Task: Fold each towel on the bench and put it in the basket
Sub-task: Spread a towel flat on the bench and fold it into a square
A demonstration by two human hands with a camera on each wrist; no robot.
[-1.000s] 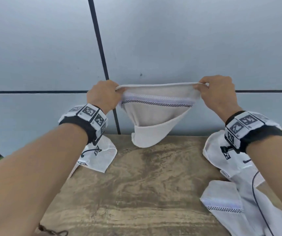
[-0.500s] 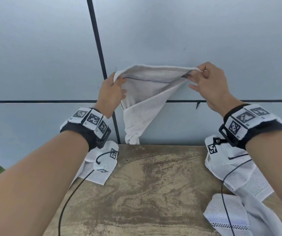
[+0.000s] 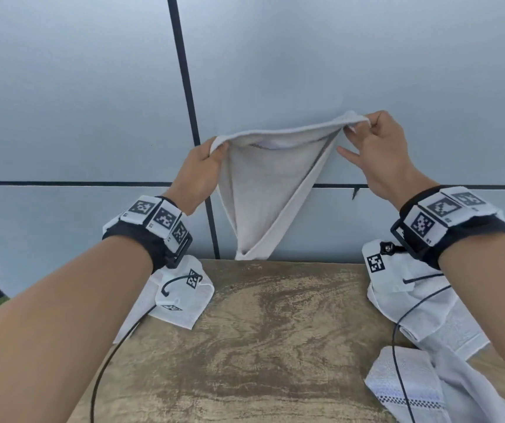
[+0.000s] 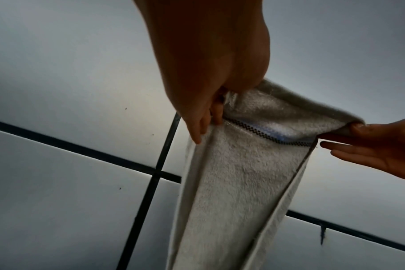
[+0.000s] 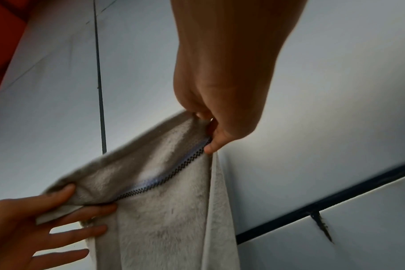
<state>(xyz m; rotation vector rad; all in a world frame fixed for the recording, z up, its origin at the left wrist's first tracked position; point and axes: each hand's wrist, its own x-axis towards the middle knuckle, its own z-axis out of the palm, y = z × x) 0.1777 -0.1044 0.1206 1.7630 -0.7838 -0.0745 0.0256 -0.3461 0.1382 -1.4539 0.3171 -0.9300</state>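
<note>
A white towel [image 3: 263, 190] with a dark zigzag stripe [image 4: 264, 136] hangs in the air in front of the grey wall, folded over and tapering to a point just above the bench's far edge. My left hand [image 3: 211, 154] pinches its top left corner between thumb and fingers. My right hand [image 3: 358, 129] pinches the top right corner a little higher, with its lower fingers spread loose. The wrist views show both pinches: the left hand [image 4: 214, 111] and the right hand [image 5: 208, 133] on the towel [image 5: 164, 210]. No basket is in view.
The brown worn bench [image 3: 275, 346] lies below my hands. A small white towel [image 3: 184, 303] lies at its left edge. A pile of white towels [image 3: 428, 319] sits at the right, with a striped one [image 3: 403, 389] in front. Black cables hang from both wrists.
Both hands have lifted the towel higher and turned it, so the stripe now faces away from me. The right hand has risen above the left, and the cloth hangs longer.
</note>
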